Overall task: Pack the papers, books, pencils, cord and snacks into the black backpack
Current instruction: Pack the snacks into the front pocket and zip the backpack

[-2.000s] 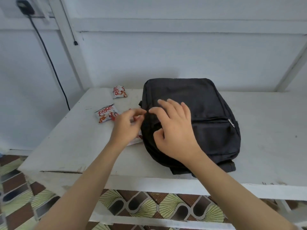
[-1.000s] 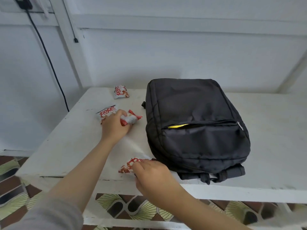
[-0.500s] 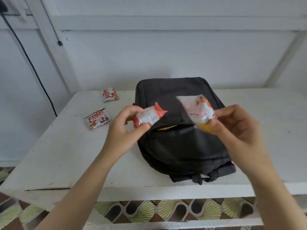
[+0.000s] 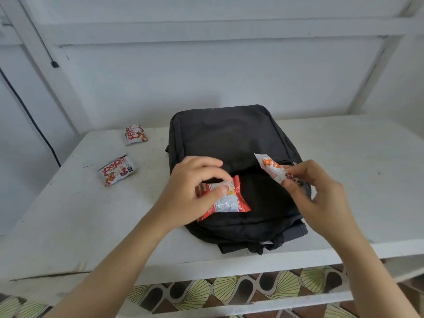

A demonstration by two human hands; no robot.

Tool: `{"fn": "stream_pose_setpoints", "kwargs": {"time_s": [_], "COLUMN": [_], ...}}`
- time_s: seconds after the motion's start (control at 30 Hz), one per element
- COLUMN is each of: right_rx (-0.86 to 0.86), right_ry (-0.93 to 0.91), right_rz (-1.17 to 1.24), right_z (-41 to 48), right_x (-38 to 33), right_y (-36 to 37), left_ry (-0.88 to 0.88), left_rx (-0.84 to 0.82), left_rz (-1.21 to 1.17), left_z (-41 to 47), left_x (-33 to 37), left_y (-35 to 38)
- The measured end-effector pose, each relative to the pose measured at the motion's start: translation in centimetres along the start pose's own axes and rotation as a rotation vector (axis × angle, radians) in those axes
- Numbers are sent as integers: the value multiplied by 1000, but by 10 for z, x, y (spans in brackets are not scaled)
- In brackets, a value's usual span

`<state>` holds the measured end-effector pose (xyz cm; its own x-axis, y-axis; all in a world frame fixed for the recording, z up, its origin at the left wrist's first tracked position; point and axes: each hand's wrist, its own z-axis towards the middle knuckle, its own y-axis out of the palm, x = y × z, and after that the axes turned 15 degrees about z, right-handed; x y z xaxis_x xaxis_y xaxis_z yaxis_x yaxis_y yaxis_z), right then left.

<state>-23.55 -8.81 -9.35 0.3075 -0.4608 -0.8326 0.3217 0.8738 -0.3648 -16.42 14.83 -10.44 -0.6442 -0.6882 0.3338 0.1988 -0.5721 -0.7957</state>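
The black backpack [image 4: 229,136] lies flat on the white table [image 4: 68,221], its front pocket zipper open. My left hand [image 4: 190,191] pinches a red and white snack packet [image 4: 226,199] over the front pocket. My right hand [image 4: 321,193] pinches a white and orange snack packet [image 4: 270,168] above the right end of the pocket zipper. Two more snack packets lie on the table left of the backpack, the nearer one [image 4: 118,171] and the farther one [image 4: 135,134]. No papers, books, pencils or cord are in view.
A black cable [image 4: 27,115] runs down the white wall at the left. The table's front edge is close to me, with patterned floor tiles [image 4: 206,292] below. Bare tabletop stretches to the right of the backpack.
Both hands picked up a snack packet from the table and brought them over the backpack. In the last half second they lowered toward the open front pocket.
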Motion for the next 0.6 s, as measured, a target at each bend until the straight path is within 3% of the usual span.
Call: {"fn": "stream_pose_setpoints", "kwargs": {"time_s": [0.13, 0.33, 0.6], "right_rx": [-2, -14, -112], "right_ry": [-23, -55, -132], "right_rz": [65, 102, -10], "right_z": [2, 3, 1], "right_x": [2, 3, 10], "right_y": [-4, -10, -10], "left_ry": [-52, 115, 68], "left_rx": [66, -183, 261], "left_rz": [59, 300, 172], "left_z": [34, 71, 93], "left_x": [0, -10, -11], "left_y": [3, 16, 6]}}
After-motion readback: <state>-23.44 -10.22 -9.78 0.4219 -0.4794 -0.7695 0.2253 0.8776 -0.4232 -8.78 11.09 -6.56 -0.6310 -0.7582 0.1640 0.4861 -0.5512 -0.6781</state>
